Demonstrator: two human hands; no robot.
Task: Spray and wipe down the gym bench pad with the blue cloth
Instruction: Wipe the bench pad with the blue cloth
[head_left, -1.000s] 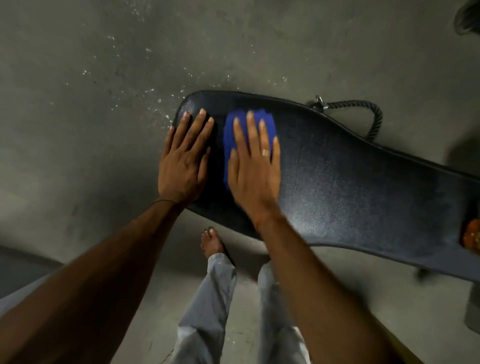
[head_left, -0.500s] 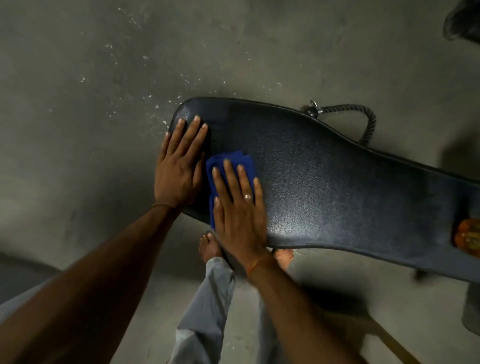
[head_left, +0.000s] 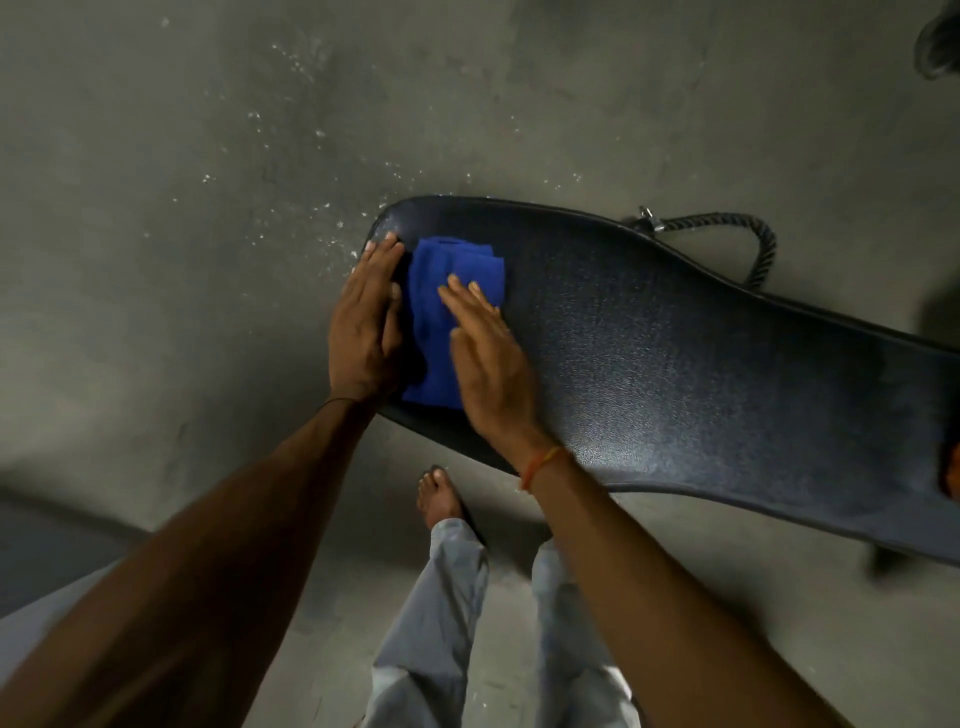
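Head view is showing grey floor all around the pad, which is running long from its wide left end out past the right frame edge.

Left hand is lying flat on the pad's left end, fingers straight, bracing and gripping nothing. Right hand is pressing flat on the cloth, fingers straight, no pinch. Cloth is sitting folded on the pad's left end, touching the left hand's inner side, with its lower end reaching the pad's near rim.

Progress, judged: wiping is under way at the left end only. The long right stretch is looking unwiped, though the sheen is not telling for sure. No sprayer is showing, so I cannot tell whether spraying is done. White flecks on the floor beyond the pad's left end may be spray or old marks.

Room: the left hand is blocking leftward strokes, and a bare strip is lying between the cloth and the pad's far rim. Open run is lying rightward. A rope is lying just off the far rim and an orange thing is sitting at the pad's far right.
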